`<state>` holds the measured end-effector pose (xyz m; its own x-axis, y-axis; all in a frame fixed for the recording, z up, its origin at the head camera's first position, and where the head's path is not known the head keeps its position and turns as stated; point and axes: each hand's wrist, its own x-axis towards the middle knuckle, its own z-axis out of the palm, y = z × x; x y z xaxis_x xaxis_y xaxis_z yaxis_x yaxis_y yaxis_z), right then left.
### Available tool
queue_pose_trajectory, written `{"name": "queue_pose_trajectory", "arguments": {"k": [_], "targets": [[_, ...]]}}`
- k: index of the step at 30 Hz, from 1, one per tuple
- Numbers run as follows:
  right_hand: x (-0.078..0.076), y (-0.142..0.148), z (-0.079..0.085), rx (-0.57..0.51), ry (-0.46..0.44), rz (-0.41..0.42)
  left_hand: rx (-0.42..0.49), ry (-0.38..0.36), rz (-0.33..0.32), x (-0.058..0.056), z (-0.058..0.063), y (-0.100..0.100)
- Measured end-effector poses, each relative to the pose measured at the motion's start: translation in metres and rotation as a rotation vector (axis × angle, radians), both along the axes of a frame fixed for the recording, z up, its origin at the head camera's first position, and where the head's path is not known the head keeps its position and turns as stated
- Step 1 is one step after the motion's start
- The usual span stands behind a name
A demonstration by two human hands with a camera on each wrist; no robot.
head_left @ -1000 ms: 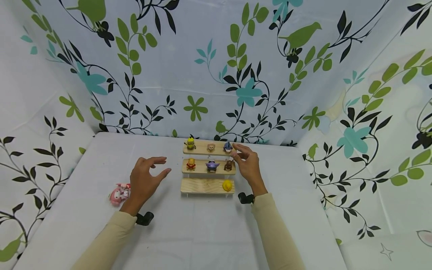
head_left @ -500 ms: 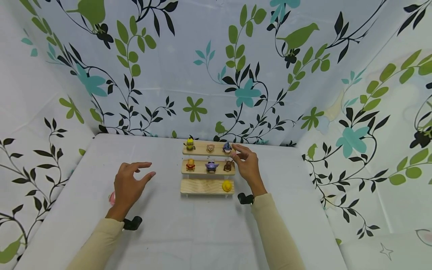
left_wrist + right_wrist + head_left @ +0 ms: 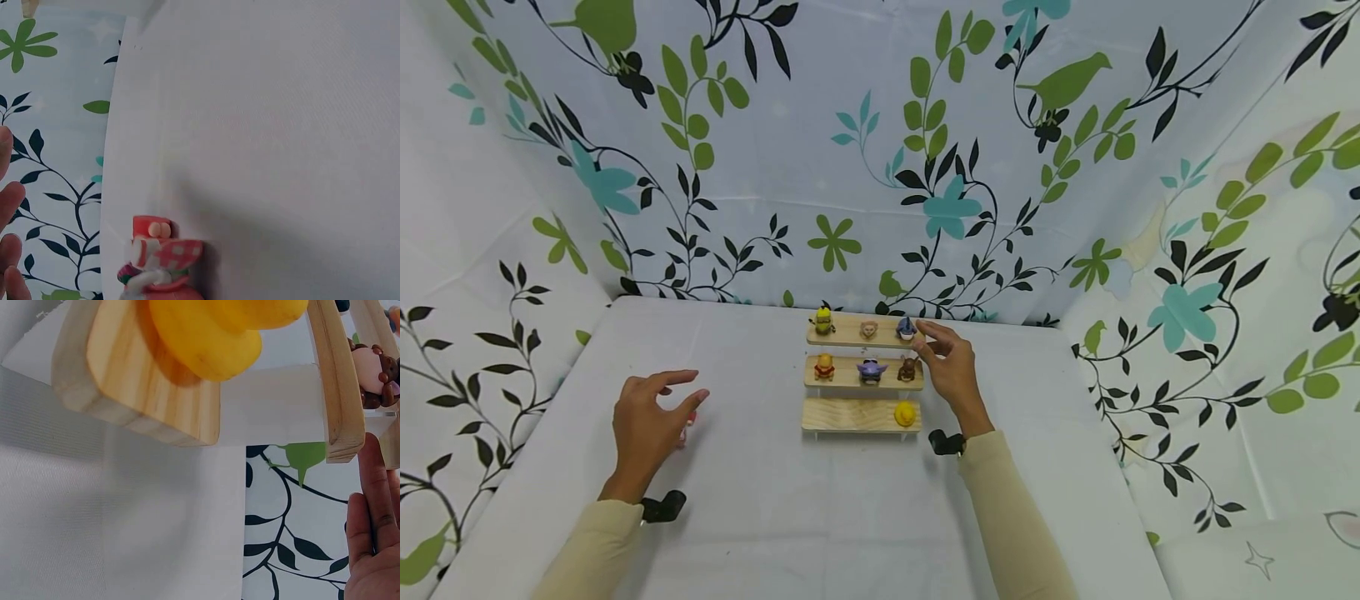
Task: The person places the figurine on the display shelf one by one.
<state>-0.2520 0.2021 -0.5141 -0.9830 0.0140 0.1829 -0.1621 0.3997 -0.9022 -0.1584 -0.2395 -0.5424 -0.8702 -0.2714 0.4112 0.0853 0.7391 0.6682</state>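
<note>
My left hand (image 3: 643, 425) hovers at the left of the white table, thumb and forefinger apart with nothing between them. Mostly hidden behind it is a pink and red figurine (image 3: 688, 429); the left wrist view shows its checked part and red top (image 3: 165, 262) on the cloth. At the right end of a three-tier wooden display shelf (image 3: 850, 414), my right hand (image 3: 951, 367) has thumb and forefinger tips right beside a blue figurine (image 3: 906, 327) on the top tier. Its other fingers (image 3: 377, 487) lie fairly straight beside the tier ends in the right wrist view.
On the top tier also stand a yellow-green figurine (image 3: 823, 320) and a small pinkish one (image 3: 868, 328). The middle tier bears a red-and-yellow bear (image 3: 823, 366), a purple figurine (image 3: 871, 370) and a brown one (image 3: 907, 367). A yellow figurine (image 3: 905, 412) sits on the bottom tier.
My left hand has moved left and slightly down, away from the shelf, now covering most of the pink figurine in the head view. My right hand has stayed at the shelf's right end.
</note>
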Motion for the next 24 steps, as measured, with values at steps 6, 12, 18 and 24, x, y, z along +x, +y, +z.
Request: {"name": "queue_pose_trajectory", "arguments": {"k": [6, 12, 18, 24], "targets": [[-0.001, 0.000, -0.001, 0.015, 0.004, 0.002, 0.005, -0.055, 0.056, 0.010, -0.008, -0.017], [-0.001, 0.001, -0.001, 0.020, 0.009, 0.004, 0.042, -0.083, 0.108, 0.023, -0.015, -0.030], [-0.002, 0.001, -0.002, 0.019, 0.012, 0.008, 0.080, -0.109, 0.145, 0.033, -0.022, -0.040], [-0.001, 0.001, -0.002, 0.011, 0.008, 0.012, 0.076, -0.169, 0.159, 0.041, -0.030, -0.045]]}}
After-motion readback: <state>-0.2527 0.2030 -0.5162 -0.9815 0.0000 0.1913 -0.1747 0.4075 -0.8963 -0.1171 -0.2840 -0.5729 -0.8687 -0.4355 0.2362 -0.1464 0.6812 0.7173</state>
